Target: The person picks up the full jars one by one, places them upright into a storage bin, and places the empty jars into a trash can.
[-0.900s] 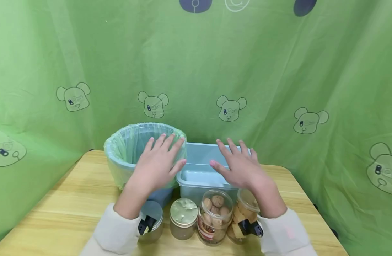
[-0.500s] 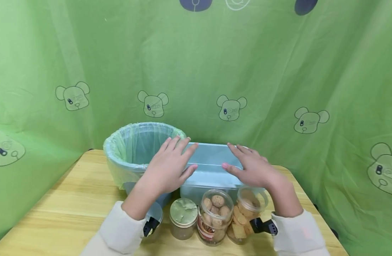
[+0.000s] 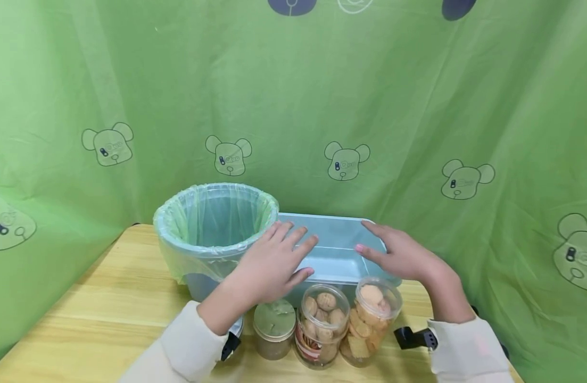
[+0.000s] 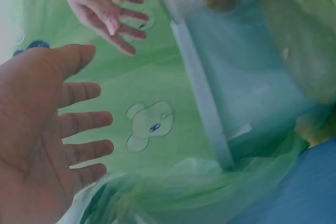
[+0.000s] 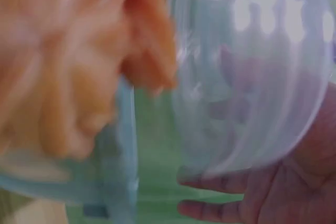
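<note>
My left hand [image 3: 274, 263] hovers flat, fingers spread, over the left end of a pale blue plastic tub [image 3: 333, 260], holding nothing. In the left wrist view its palm [image 4: 31, 145] faces the camera with fingers straight. My right hand [image 3: 401, 255] is open too, fingers extended above the tub's right end. Several clear jars stand in a row before the tub: a cookie jar [image 3: 322, 324], a biscuit jar [image 3: 372, 319] and a green-lidded jar [image 3: 274, 327]. The right wrist view is a blur of a jar [image 5: 247, 72] with my fingers [image 5: 220, 211] below it.
A blue bin lined with a green bag [image 3: 216, 234] stands left of the tub. All rests on a wooden table [image 3: 97, 314] backed by a green bear-print cloth [image 3: 346, 106]. Another jar [image 3: 236, 327] is mostly hidden under my left sleeve.
Both hands have drifted rightward and slightly down, the left from over the bin to the tub's left end, the right out to the tub's right end. Both remain open and empty.
</note>
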{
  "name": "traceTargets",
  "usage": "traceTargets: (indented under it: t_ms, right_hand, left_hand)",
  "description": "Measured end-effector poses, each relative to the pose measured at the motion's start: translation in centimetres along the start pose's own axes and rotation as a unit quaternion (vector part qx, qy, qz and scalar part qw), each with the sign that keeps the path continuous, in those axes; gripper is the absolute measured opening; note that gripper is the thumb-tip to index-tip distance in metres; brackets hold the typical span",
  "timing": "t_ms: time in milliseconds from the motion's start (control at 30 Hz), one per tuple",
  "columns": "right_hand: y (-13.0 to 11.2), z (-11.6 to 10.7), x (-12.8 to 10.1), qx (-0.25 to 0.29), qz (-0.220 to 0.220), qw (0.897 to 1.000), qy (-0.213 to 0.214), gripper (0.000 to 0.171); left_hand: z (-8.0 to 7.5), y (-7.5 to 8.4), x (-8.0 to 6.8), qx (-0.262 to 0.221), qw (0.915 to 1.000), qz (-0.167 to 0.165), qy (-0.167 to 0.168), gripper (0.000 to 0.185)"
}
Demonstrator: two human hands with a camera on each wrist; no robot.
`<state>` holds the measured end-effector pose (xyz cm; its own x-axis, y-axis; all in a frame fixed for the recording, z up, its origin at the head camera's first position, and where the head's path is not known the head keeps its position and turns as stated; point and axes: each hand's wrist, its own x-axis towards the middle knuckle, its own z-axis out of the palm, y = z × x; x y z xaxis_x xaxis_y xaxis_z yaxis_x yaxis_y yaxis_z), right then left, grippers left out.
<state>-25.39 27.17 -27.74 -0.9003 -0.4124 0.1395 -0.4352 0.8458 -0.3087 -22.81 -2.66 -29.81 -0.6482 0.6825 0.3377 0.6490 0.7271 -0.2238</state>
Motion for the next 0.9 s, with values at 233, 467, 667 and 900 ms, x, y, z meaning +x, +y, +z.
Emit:
traceTargets:
  t_ms: [233, 467, 667, 900]
  right_hand:
    - [2.6, 0.7, 0.2, 0.025, 0.001, 1.0, 0.017, 0.07]
    - [5.0, 1.7, 0.3, 0.036, 0.006, 0.998, 0.045, 0.064]
    - [6.6, 2.4, 0.1, 0.06, 0.027, 0.996, 0.064, 0.063]
    - [8.2, 3.4, -0.5, 0.086, 0.061, 0.991, 0.084, 0.058]
  left_hand:
    - [0.8, 1.1, 0.3, 0.007, 0.9988, 0.043, -0.023, 0.061]
    - [1.8, 2.2, 0.3, 0.023, 0.9946, 0.088, -0.049, 0.06]
    - [2.9, 3.0, -0.2, -0.019, 0.9905, 0.122, -0.061, 0.06]
    - [3.5, 3.3, -0.6, -0.068, 0.986, 0.13, -0.079, 0.066]
